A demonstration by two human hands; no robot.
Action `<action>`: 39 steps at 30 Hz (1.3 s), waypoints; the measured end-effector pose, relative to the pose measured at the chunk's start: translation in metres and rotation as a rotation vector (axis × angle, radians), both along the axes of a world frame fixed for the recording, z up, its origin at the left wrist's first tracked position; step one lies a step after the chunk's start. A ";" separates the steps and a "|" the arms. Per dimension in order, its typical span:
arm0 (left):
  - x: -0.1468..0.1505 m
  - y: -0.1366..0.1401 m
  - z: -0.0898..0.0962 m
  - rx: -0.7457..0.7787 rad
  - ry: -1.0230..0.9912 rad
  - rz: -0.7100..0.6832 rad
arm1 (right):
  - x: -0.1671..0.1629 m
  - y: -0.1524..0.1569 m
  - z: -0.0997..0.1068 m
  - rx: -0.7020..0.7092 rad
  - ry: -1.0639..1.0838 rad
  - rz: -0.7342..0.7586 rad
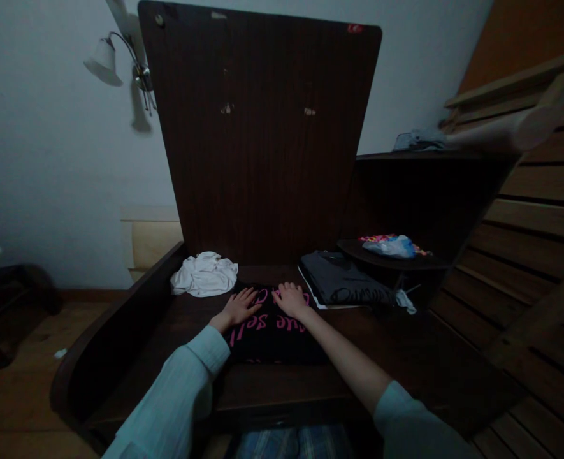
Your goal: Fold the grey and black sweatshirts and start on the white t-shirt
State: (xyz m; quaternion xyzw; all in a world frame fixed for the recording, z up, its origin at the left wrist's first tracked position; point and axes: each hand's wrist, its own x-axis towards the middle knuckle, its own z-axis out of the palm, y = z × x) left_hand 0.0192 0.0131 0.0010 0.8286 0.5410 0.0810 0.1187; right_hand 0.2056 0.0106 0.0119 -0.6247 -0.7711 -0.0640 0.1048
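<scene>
both hands, left hand (236, 308) and right hand (290, 298), are pressing flat with fingers spread on a folded black shirt (274, 336) with pink lettering, its long axis running away from the person.

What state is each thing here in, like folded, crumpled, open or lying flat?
Black garment with pink lettering: folded, flat on the dark surface.
Left hand: open, palm down on that garment.
Right hand: open, palm down on it too.
White cloth: crumpled.
Dark grey garment: folded.
Dark wooden panel: raised upright.
Wall lamp: unlit.
</scene>
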 end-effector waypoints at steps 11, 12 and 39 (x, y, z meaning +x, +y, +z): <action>-0.081 -0.003 -0.019 0.012 -0.846 0.265 | 0.021 0.007 0.009 -0.212 0.101 0.069; -0.080 -0.002 -0.018 -0.007 -0.907 0.292 | 0.022 0.010 0.013 -0.298 0.126 0.069; -0.086 0.004 -0.014 -0.121 -1.398 0.414 | 0.020 -0.092 0.004 -0.026 0.119 0.507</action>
